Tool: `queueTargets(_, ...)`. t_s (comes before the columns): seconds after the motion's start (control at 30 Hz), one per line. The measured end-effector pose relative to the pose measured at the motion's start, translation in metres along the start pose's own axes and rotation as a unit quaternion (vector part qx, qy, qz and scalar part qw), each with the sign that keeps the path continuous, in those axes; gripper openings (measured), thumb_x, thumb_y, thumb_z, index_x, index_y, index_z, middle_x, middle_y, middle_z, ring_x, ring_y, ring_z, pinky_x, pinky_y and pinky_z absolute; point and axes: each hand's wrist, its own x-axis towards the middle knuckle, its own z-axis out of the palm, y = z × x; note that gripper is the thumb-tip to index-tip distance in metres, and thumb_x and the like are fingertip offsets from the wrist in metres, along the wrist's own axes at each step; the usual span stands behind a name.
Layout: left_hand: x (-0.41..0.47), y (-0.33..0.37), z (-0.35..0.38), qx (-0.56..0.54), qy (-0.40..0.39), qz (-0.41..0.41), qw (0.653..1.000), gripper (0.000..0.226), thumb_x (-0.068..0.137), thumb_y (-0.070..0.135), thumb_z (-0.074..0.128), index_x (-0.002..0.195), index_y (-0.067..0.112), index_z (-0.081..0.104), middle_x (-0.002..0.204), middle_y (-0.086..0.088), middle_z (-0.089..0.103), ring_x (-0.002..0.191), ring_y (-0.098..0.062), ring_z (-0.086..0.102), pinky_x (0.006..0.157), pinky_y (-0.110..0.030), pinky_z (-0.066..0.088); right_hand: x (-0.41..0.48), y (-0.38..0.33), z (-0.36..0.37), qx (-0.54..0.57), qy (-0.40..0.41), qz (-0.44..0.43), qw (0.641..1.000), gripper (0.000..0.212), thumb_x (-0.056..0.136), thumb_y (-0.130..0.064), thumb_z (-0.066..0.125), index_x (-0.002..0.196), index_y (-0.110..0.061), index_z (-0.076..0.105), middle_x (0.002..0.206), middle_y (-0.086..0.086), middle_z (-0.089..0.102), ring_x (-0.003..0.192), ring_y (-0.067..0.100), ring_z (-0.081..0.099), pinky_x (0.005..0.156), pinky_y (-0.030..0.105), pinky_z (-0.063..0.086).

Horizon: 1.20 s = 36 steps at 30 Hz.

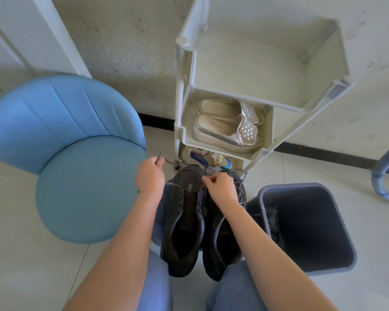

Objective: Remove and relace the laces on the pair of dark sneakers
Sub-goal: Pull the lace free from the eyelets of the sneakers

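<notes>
Head view | left hand (149,176) pinching lace (169,162) | right hand (220,185) seemingly pinching lace too | over dark sneaker (177,206)

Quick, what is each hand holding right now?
Left hand: pinches the end of a dark lace.
Right hand: pinches the lace too.
</notes>
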Motion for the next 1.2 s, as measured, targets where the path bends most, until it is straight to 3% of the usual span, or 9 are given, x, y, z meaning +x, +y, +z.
queueTargets(0.13,0.002,0.009,-0.011,-0.092,0.011,0.012,0.996,0.028,0.099,0.023,0.042,0.092,0.011,0.067,0.082,0.001,0.063,0.074,-0.019,0.053,0.060,-0.029,0.036,0.002,-0.004,-0.022,0.265,0.030,0.003,0.964,0.028,0.098,-0.029,0.052,0.090,-0.006,0.066,0.059,-0.001,0.052,0.048,0.009,0.038,0.046,0.020,0.033)
queueTargets(0.27,0.005,0.002,-0.029,-0.194,-0.119,-0.081,0.970,0.030,0.100,0.025,0.043,0.080,0.015,0.063,0.053,0.010,0.064,0.049,-0.007,0.036,0.043,-0.017,0.027,-0.002,-0.002,-0.044,0.537,-0.123,0.012,0.834,0.021,0.099,-0.027,0.049,0.090,-0.008,0.054,0.063,-0.003,0.043,0.049,0.007,0.033,0.041,0.015,0.026)
queueTargets(0.43,-0.003,0.012,-0.028,-0.263,-0.335,-0.139,0.894,0.042,0.096,0.046,0.045,0.099,0.011,0.067,0.084,0.003,0.075,0.049,-0.006,0.031,0.034,-0.012,0.018,-0.011,-0.012,-0.040,0.404,-0.213,-0.073,0.887,0.020,0.096,-0.025,0.055,0.081,-0.012,0.056,0.063,-0.003,0.049,0.052,0.009,0.039,0.046,0.016,0.033)
queueTargets(0.63,-0.009,0.028,-0.021,-0.304,-0.328,-0.099,0.889,0.015,0.093,0.022,0.058,0.097,0.013,0.070,0.084,0.005,0.075,0.045,0.000,0.035,0.037,-0.010,0.023,-0.022,-0.021,-0.029,0.190,-0.293,-0.127,0.928,0.018,0.095,-0.027,0.059,0.090,-0.012,0.065,0.078,-0.001,0.067,0.063,0.005,0.060,0.070,0.021,0.050)
queueTargets(0.73,-0.009,0.024,-0.025,-0.302,-0.331,-0.081,0.890,0.012,0.092,0.020,0.059,0.097,0.015,0.070,0.082,0.004,0.074,0.043,-0.001,0.033,0.036,-0.011,0.023,-0.014,-0.019,-0.030,0.334,-0.287,-0.089,0.893,0.040,0.096,-0.034,0.051,0.124,-0.008,0.061,0.125,0.003,0.064,0.116,0.012,0.059,0.105,0.032,0.042)
queueTargets(0.83,-0.009,0.022,-0.024,-0.249,-0.327,-0.054,0.910,0.018,0.089,0.029,0.063,0.099,0.016,0.070,0.079,0.001,0.071,0.046,-0.003,0.035,0.041,-0.013,0.027,-0.007,-0.026,-0.030,0.473,-0.287,-0.012,0.833,0.064,0.091,-0.050,0.048,0.135,-0.003,0.049,0.136,0.010,0.056,0.125,0.021,0.053,0.109,0.037,0.037)
queueTargets(0.93,-0.014,0.025,-0.020,-0.177,-0.388,-0.008,0.905,0.015,0.088,0.029,0.065,0.090,0.015,0.070,0.081,0.003,0.074,0.049,-0.003,0.035,0.042,-0.013,0.027,-0.005,-0.036,-0.026,0.534,-0.275,0.021,0.799,0.059,0.096,-0.049,0.037,0.130,-0.002,0.049,0.126,0.012,0.062,0.113,0.023,0.061,0.101,0.038,0.045)
queueTargets(1.03,-0.019,0.028,-0.019,-0.185,-0.411,-0.012,0.892,0.014,0.090,0.024,0.062,0.092,0.012,0.070,0.078,0.004,0.074,0.045,-0.002,0.030,0.038,-0.011,0.021,-0.003,-0.039,-0.026,0.640,-0.217,0.042,0.736,0.030,0.101,-0.025,0.041,0.112,-0.003,0.057,0.082,0.004,0.067,0.076,0.018,0.068,0.083,0.036,0.054)
queueTargets(1.2,-0.019,0.030,-0.016,-0.180,-0.391,-0.010,0.903,0.015,0.093,0.024,0.059,0.095,0.015,0.071,0.092,-0.001,0.075,0.040,-0.001,0.030,0.037,-0.011,0.022,0.003,-0.031,-0.035,0.655,-0.164,0.013,0.738,0.023,0.101,-0.015,0.042,0.102,-0.004,0.062,0.067,-0.002,0.051,0.047,0.006,0.040,0.050,0.018,0.043)
